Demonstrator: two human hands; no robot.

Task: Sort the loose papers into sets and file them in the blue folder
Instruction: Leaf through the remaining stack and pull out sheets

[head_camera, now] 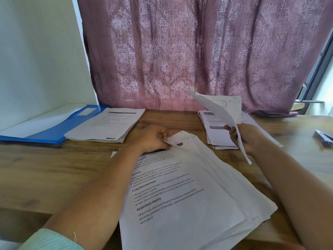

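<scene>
A fanned stack of loose printed papers lies in front of me on the wooden table. My left hand pinches the top corner of its upper sheets. My right hand holds a single bent sheet lifted above the table. Beyond that hand a second pile of papers sits at the back right. A thick, squared set of papers rests at the back left, beside the open blue folder.
The wooden table runs to a pink patterned curtain at the back. A purple stapler-like object lies at the far right edge. A white wall panel stands behind the folder.
</scene>
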